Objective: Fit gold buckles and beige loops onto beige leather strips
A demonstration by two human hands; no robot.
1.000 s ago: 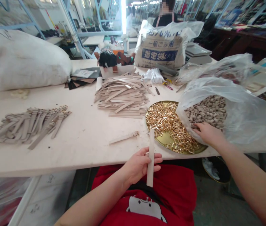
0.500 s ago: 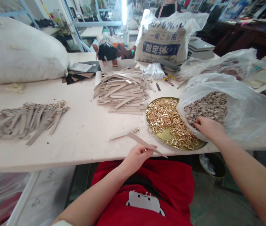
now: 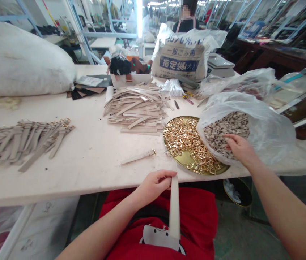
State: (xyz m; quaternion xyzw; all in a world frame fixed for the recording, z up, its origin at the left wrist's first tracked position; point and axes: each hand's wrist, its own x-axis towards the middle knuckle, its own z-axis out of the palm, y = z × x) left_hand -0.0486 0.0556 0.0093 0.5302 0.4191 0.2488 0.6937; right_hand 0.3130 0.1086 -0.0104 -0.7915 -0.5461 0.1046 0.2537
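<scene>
A long pale table [image 3: 33, 189] fills the near room, above a grey-green floor [image 3: 238, 231]. Beyond it, light-blue metal racks [image 3: 109, 35] stand before a white wall [image 3: 52, 11], with a small white table [image 3: 102, 42] among them. A bright vertical strip of light [image 3: 139, 18] shines at the far end. To the right stands a dark wooden counter [image 3: 267, 59], with crowded shelving [image 3: 291, 25] behind.

Bulging white woven sack [image 3: 20, 61] at 10 o'clock; white plastic refuse bag with blue label [image 3: 180, 54] at 12; grey digital scale [image 3: 219, 65] just beside it, 1 o'clock; white box of dark and brown scraps [image 3: 130, 81] near 12; person in dark top [image 3: 185, 25] beyond, 12.
</scene>
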